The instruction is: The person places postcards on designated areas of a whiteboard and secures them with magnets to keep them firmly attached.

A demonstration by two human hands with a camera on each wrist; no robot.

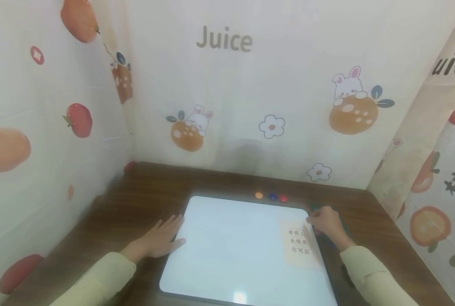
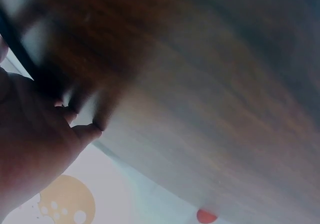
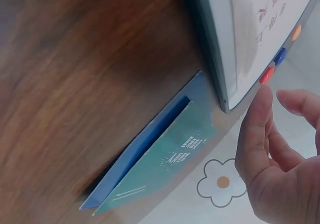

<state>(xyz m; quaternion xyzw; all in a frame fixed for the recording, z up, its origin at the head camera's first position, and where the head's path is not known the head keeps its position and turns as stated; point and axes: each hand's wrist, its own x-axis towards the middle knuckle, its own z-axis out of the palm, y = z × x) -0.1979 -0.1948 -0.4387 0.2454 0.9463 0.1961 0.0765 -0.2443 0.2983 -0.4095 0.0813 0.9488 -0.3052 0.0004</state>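
A whiteboard [image 1: 227,246] lies flat on the table. My left hand [image 1: 160,240] is spread at its left edge, fingers extended and the thumb reaching over the rim. Near the far right corner is my right hand [image 1: 326,221]. In the right wrist view its fingers [image 3: 255,129] are bent, with a gap between fingertip and thumb and nothing visible in it. A cream paper [image 1: 303,261] with printed Chinese characters lies on the board's right part. Beyond the far edge sit three round pieces: orange [image 1: 259,195], blue [image 1: 273,197] and red [image 1: 284,198].
A green-and-blue folded card [image 3: 160,159] stands partly open on the dark wooden table [image 3: 100,74], right of the board. My right arm mostly covers it in the head view. Printed cloth [image 1: 227,85] surrounds the table at the back and sides.
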